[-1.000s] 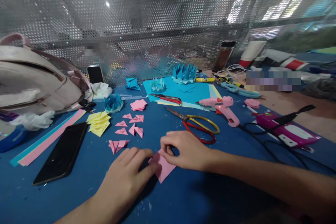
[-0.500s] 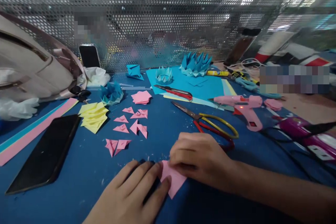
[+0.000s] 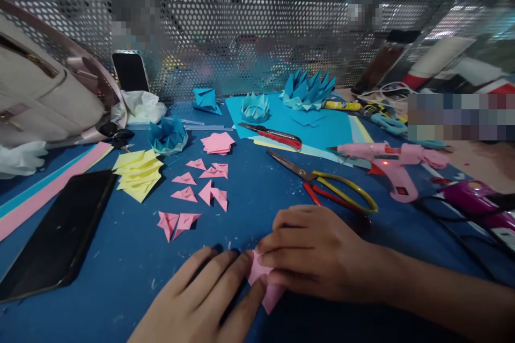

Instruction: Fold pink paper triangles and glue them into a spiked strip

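A small pink paper [image 3: 272, 296] lies partly folded on the blue table [image 3: 129, 273] at the lower middle. My left hand [image 3: 213, 284] holds its left side down with fingertips and thumb. Over its upper right part press the fingers of my right hand [image 3: 314, 252], which hide that part. Beyond my hands are several small folded pink pieces [image 3: 185, 193], a stack of pink papers [image 3: 218, 143] and a fanned stack of yellow papers [image 3: 139, 172]. Scissors [image 3: 322, 179] with red and yellow handles lie past my right hand.
A pink glue gun [image 3: 396, 163] and a purple power strip [image 3: 475, 198] are at right. Behind stand blue paper flowers [image 3: 308, 91] and a red cutter [image 3: 277, 136] on blue sheets. At left are a dark phone [image 3: 60, 230], paper strips [image 3: 52, 187] and a bag [image 3: 48, 86].
My right fingers have spread flatter over the pink paper, and its right side is now folded over, so the visible part is narrower. The view has shifted slightly.
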Available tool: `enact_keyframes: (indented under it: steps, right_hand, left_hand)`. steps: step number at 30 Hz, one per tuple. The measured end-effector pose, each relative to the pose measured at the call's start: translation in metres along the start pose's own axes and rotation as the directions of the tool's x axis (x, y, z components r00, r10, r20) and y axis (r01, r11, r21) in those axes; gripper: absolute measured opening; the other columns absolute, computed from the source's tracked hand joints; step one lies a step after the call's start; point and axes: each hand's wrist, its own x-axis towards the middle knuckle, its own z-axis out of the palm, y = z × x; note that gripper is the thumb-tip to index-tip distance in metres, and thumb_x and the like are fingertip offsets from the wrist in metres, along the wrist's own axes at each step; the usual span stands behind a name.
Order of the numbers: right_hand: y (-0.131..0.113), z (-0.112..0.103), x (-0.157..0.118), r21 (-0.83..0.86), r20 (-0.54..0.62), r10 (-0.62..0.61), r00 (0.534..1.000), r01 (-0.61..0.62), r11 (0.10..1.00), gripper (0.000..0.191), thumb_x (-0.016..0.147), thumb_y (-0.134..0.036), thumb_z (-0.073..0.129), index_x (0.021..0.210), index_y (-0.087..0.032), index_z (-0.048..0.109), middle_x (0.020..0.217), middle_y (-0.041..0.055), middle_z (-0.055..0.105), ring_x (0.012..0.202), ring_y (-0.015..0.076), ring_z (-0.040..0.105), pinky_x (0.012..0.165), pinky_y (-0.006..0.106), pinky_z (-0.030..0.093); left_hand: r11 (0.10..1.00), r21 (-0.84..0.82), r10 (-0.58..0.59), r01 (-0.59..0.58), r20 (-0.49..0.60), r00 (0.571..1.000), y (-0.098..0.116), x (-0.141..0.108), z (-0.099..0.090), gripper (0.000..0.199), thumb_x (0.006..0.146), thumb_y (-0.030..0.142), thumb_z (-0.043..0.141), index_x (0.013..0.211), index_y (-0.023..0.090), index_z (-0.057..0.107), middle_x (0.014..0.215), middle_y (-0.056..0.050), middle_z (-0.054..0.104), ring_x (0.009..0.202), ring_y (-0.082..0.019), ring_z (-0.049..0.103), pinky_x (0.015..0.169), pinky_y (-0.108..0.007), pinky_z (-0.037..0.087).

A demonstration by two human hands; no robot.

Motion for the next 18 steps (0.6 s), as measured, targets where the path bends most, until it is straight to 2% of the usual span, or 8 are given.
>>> enact_keyframes:
  steps: [5,10,14,18]
  right_hand:
    - [0.007,0.000,0.002,0.120,0.000,-0.011,1.000,0.011,0.993,0.018,0.098,-0.020,0.051,0.100,-0.017,0.069,0.096,0.0033,0.073,0.084,0.0121,0.061,0.078,0.027,0.048]
    - [0.013,0.000,0.004,0.188,-0.035,0.027,0.999,-0.020,0.982,0.015,0.096,-0.025,0.058,0.091,-0.018,0.071,0.088,0.0022,0.072,0.076,0.0120,0.057,0.071,0.026,0.042]
    - [0.016,-0.004,0.003,0.173,0.010,0.017,1.000,-0.019,0.985,0.013,0.094,-0.030,0.062,0.093,-0.022,0.072,0.085,-0.0006,0.070,0.075,0.0111,0.054,0.068,0.026,0.039]
    - [0.020,-0.008,0.001,0.144,0.087,-0.053,0.995,0.040,0.989,0.015,0.094,-0.031,0.063,0.102,-0.023,0.071,0.089,-0.0002,0.070,0.081,0.0120,0.055,0.070,0.026,0.039]
  left_hand:
    - [1.000,-0.009,0.001,-0.001,0.041,0.999,0.000,0.000,0.000,0.029,0.100,0.025,0.045,0.118,0.027,0.068,0.118,-0.002,0.072,0.107,-0.020,0.060,0.102,-0.036,0.033]
    - [1.000,-0.007,0.018,-0.017,0.044,0.999,-0.001,0.001,-0.001,0.031,0.101,0.028,0.043,0.120,0.026,0.067,0.124,-0.001,0.070,0.109,-0.020,0.059,0.101,-0.036,0.032]
    - [1.000,-0.008,0.020,-0.019,0.042,0.999,-0.001,0.000,-0.002,0.033,0.102,0.033,0.041,0.121,0.026,0.067,0.126,-0.002,0.069,0.109,-0.020,0.059,0.102,-0.036,0.033]
    - [1.000,-0.015,0.026,-0.026,0.036,0.999,0.000,-0.002,-0.003,0.034,0.102,0.034,0.041,0.121,0.026,0.067,0.126,-0.003,0.069,0.109,-0.021,0.060,0.102,-0.036,0.033]
